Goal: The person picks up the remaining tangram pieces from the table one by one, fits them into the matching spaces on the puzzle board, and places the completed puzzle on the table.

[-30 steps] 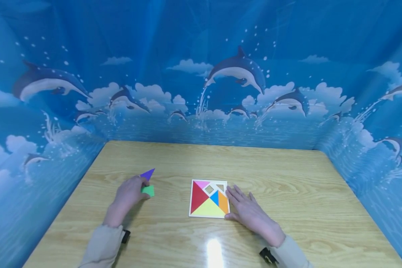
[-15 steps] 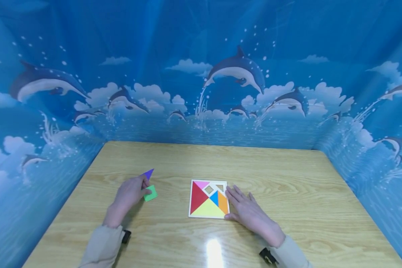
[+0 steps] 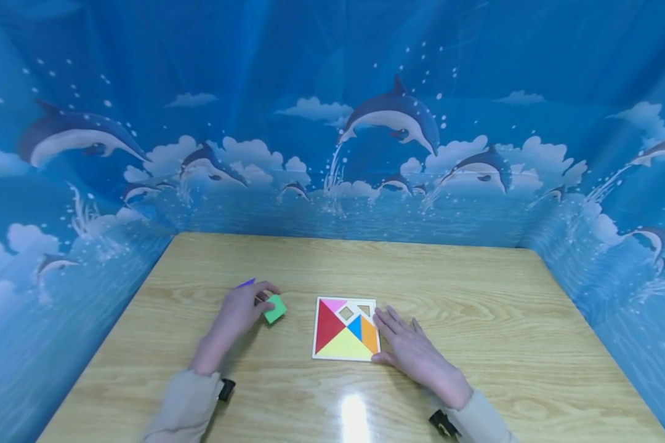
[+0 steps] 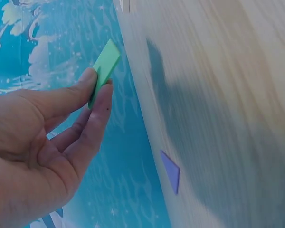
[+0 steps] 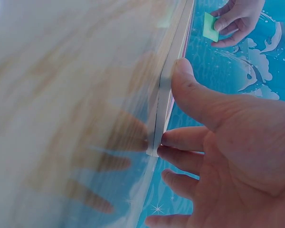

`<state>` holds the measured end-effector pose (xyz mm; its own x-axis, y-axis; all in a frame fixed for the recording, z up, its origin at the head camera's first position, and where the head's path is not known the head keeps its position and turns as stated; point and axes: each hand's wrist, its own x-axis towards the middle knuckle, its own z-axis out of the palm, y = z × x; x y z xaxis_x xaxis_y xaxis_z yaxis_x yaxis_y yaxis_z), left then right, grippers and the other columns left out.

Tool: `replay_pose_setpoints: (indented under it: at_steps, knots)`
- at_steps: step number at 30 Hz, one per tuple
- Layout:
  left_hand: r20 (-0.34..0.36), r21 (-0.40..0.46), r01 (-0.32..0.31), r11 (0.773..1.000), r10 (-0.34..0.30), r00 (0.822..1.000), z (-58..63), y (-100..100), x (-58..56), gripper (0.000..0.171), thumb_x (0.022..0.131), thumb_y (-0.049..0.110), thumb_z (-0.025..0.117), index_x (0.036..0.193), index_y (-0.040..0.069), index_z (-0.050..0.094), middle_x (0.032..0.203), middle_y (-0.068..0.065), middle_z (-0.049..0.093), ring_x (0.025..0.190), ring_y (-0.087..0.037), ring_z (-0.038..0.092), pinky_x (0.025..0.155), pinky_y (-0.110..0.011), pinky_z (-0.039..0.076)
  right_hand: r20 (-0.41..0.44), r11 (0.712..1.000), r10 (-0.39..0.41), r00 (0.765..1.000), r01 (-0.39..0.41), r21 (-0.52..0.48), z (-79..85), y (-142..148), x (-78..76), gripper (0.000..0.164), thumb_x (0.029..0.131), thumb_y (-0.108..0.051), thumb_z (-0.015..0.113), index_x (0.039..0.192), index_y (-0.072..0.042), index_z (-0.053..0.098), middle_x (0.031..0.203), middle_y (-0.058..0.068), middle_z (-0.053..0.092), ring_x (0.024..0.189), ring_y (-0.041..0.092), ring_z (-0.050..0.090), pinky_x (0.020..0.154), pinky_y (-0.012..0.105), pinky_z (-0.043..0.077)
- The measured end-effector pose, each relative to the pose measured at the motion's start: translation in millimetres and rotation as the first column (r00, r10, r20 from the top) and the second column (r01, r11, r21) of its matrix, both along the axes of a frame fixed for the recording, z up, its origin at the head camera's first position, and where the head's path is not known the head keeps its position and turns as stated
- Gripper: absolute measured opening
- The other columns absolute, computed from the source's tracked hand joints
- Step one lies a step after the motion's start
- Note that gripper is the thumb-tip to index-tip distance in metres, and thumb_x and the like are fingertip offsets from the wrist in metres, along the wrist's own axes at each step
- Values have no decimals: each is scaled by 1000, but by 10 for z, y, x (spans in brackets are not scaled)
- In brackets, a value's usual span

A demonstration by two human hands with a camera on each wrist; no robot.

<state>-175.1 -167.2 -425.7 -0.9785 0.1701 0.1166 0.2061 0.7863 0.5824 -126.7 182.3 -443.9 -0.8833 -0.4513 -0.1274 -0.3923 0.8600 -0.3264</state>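
Observation:
My left hand [image 3: 241, 311] pinches a green square tangram piece [image 3: 275, 309] between thumb and fingertips, raised above the table left of the board. In the left wrist view the green piece is tilted, and a purple triangle piece [image 4: 171, 172] lies on the wood below; in the head view the hand partly hides it. The white-framed tangram board [image 3: 356, 308] lies flat at mid-table, filled with red, yellow, pink, blue and orange pieces, with a diamond and a triangular recess bare at its top right. My right hand [image 3: 412, 352] rests at the board's right edge, fingers extended, thumb and fingertips touching it.
The wooden table [image 3: 476, 289] carries the board and the purple piece. A blue curtain [image 3: 288, 74] printed with dolphins hangs along the back and both sides. A bright light reflection shows on the wood in front of the board.
My left hand has picked up the green square from beside the purple triangle and moved it rightward toward the board, turning it. The right hand and board have stayed still.

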Motion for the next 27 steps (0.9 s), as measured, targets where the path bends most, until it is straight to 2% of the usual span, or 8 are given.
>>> replay_pose_setpoints:
  at_steps: [6,15,24,27]
  knots:
    - [54,43,-2,999,-1,999,24,182,-32,25,87,3,76,112,9,73,94,-9,73,86,-23,70,76,-38,59,-8,1000,4,1000,-4,-1,-8,4,0,80,94,-42,68,155,-1,35,165,13,26,153,36,19,117,70,17]
    - [7,39,29,999,-30,1000,-1,493,-71,22,86,4,79,106,10,72,88,-6,73,80,-19,70,74,-36,59,-6,1000,0,1000,0,5,-19,3,-2,81,94,-43,68,155,-1,35,165,13,26,153,35,19,117,70,17]
    - [70,107,44,993,-52,996,-10,812,-111,20,87,7,79,104,10,69,85,-2,70,75,-14,63,66,-28,54,-11,1000,2,1000,-2,9,-20,2,-6,81,93,-42,68,155,-1,35,165,13,26,153,35,19,117,70,17]
    - [74,116,52,992,-61,995,-10,913,-140,19,88,7,78,104,10,69,85,-2,71,76,-14,64,68,-28,55,-9,1000,0,1000,0,6,-18,2,-5,81,94,-42,68,155,-1,35,165,13,27,153,35,19,116,70,17]
